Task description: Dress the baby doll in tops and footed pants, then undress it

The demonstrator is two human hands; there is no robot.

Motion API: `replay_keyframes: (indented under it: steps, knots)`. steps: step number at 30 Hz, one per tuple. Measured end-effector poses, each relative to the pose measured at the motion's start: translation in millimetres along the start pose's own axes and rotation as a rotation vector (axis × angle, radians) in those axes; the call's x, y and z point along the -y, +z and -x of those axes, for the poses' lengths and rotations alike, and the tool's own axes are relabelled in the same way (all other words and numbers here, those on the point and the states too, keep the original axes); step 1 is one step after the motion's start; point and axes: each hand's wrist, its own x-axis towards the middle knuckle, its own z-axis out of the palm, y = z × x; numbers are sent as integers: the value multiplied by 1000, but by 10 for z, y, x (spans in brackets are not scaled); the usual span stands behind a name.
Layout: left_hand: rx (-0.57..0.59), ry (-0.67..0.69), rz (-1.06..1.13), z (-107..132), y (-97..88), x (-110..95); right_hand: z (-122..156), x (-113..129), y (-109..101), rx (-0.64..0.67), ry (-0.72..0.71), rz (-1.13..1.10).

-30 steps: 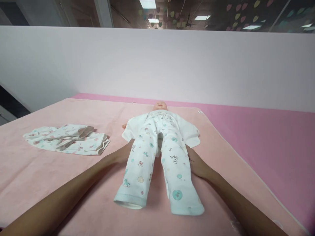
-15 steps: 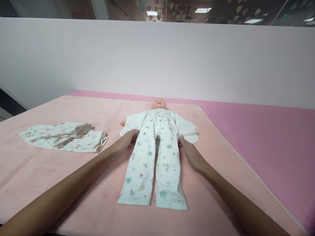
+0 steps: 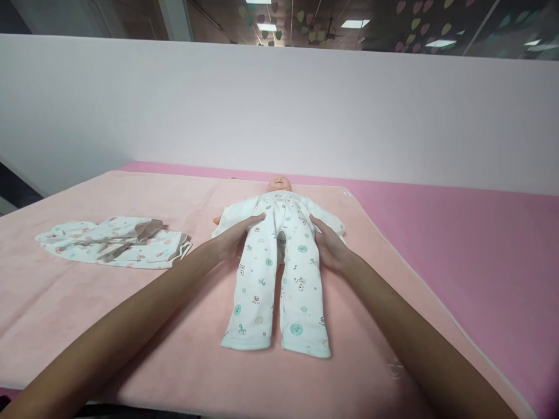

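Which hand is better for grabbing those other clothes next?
Probably the left hand. The other clothes lie on its side, nearer to it. The right hand is across the pants, so it would likely have to reach over. Both hands touch the pants now.

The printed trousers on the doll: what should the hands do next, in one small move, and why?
Perhaps the left hand and right hand should slide up and smooth the waist of the printed trousers: both sit lower, at the sides, and the fabric at the waist looks slightly gathered.
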Motion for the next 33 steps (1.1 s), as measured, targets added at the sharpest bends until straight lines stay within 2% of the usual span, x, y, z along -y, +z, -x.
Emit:
replay_keyframes:
  steps: [7, 15, 21, 24, 26, 28, 29, 31, 33]
  knots:
    - [73, 14, 138, 71, 113, 89, -52, -137, 73, 34, 102, -186]
    - [60, 98, 93, 39, 111, 172, -78, -180, 29, 60, 55, -67]
    - [29, 74, 86, -16, 79, 241, -85, -158, 114, -29, 81, -65]
    - [59, 73, 1, 33, 68, 171, -66, -99, 114, -142, 64, 100]
    - [78, 78, -152, 122, 26, 81, -6, -25, 43, -231, 44, 366]
    - [15, 99, -372, 237, -69, 7, 107, 47, -97, -320, -5, 682]
    - [-60, 124, -488, 292, -136, -9, 182, 71, -189, -374, -37, 824]
    - [-288, 202, -709, 375, -296, 19, 345, 72, -399, -516, -82, 1036]
    - [-554, 281, -908, 398, -455, 112, 483, 11, -612, -678, -59, 1186]
